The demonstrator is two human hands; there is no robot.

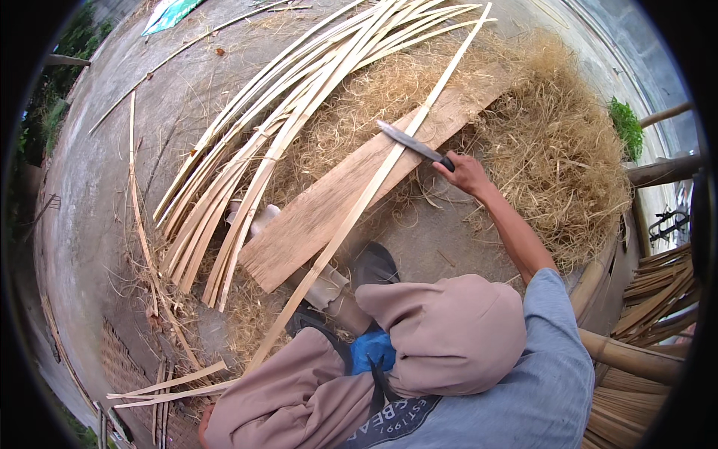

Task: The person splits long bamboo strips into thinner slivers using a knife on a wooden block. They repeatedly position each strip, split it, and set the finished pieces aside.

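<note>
My right hand is closed around the black handle of a knife. Its blade lies across a long pale bamboo strip, over a wooden plank that slants up and away to the right. The strip runs from the far end of the plank down to my left knee, where my leg hides it. Only a sliver of my left hand shows beside my left thigh, and its fingers are hidden. Near it, ends of pale strips stick out to the left.
A bundle of bamboo strips fans out left of the plank. Curly shavings heap up on the right. More strips and a bamboo pole are at the right edge. A thin stick lies on the concrete floor.
</note>
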